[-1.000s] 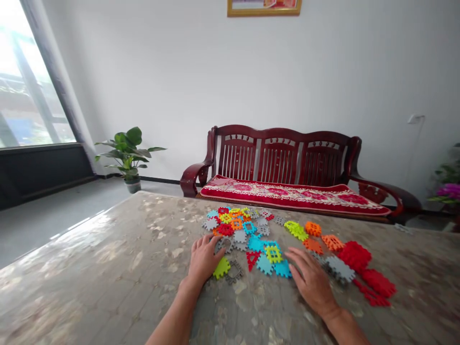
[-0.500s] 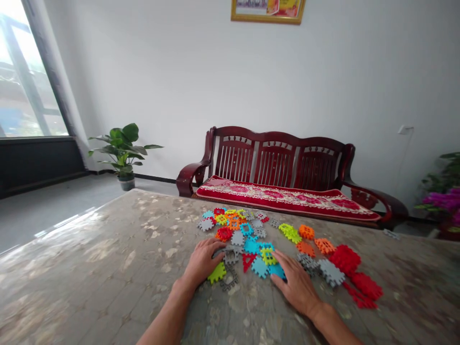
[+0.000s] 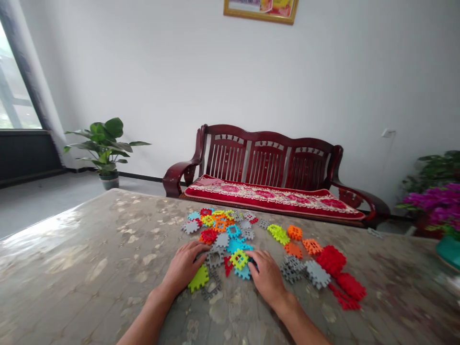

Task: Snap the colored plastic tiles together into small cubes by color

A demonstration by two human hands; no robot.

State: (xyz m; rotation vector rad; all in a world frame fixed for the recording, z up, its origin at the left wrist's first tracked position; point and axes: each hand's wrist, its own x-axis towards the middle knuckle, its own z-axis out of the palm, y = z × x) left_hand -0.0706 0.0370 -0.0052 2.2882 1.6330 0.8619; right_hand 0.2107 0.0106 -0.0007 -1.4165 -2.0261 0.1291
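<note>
My left hand (image 3: pixel 186 264) lies at the near left side of a heap of plastic interlocking blocks, fingers apart and holding nothing. Its fingertips touch the heap by a grey block with a hole (image 3: pixel 215 257), and a flat lime-green block (image 3: pixel 199 279) lies under its thumb side. At the heap's near right, my right hand (image 3: pixel 266 275) has its thumb and fingers closed on the right edge of a yellow-green window block (image 3: pixel 239 259). Beneath that block a light-blue block (image 3: pixel 243 273) shows in part. A red triangular block (image 3: pixel 227 266) is just left of it.
Dark grey blocks (image 3: pixel 292 268), a light-grey block (image 3: pixel 317 274) and red stacks (image 3: pixel 331 260) lie right of my right hand. Orange blocks (image 3: pixel 312 247) are farther back. Beyond the covered table (image 3: pixel 108 268) stands a wooden bench (image 3: pixel 266 158). A flowerpot (image 3: pixel 449 251) is at the right.
My right hand has moved left, and the yellow-green window block has shifted left with it over the pile. My left hand stays by the grey block. The view has turned slightly right.
</note>
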